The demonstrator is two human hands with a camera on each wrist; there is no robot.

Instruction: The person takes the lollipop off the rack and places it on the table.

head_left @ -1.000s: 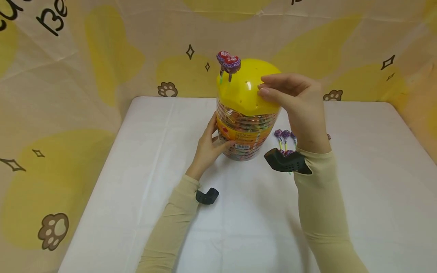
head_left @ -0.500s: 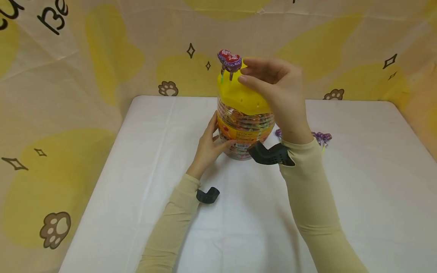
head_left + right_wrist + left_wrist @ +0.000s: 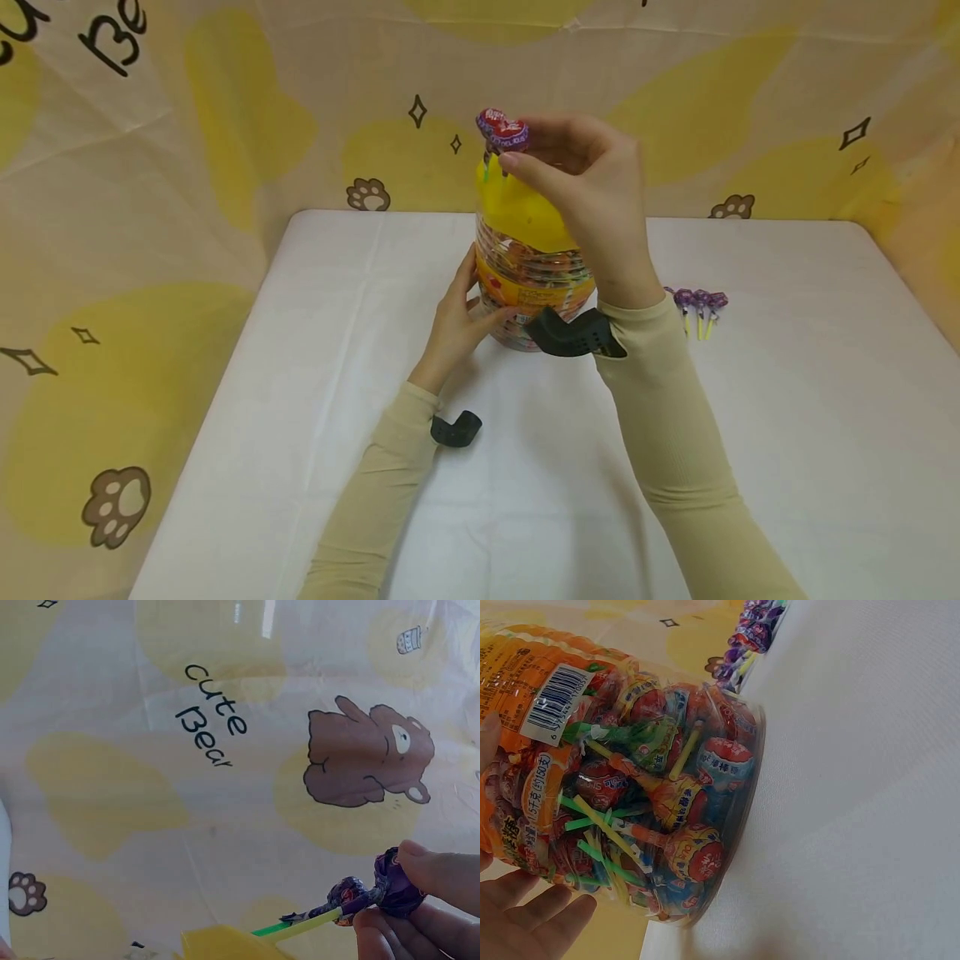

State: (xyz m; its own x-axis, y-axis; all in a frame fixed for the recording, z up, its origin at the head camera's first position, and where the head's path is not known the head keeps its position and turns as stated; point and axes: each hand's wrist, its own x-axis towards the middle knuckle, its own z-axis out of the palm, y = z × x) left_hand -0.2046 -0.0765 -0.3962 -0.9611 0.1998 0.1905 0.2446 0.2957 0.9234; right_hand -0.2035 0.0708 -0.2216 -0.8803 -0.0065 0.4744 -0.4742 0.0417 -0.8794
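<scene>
A clear ribbed jar (image 3: 525,271) with an orange label stands on the table, filled with wrapped lollipops (image 3: 676,795). Its domed yellow lid (image 3: 517,215) has small holes. Two purple-and-red lollipops stick up from the lid, sticks down: a nearer lollipop (image 3: 397,891) and one just behind it (image 3: 347,891). My left hand (image 3: 459,327) holds the jar low on its left side, thumb in front. With thumb and fingers, my right hand (image 3: 592,187) pinches the wrapped head of the nearer lollipop. The right hand covers much of the lid's right side.
Several purple lollipops (image 3: 701,302) with yellow sticks lie on the white table (image 3: 390,275), right of the jar and partly behind the right forearm. A yellow patterned cloth (image 3: 675,100) hangs behind and beside the table.
My right hand has moved left and up across the lid, from its right side to the nearer lollipop, which it now pinches. The left hand and jar have stayed in place.
</scene>
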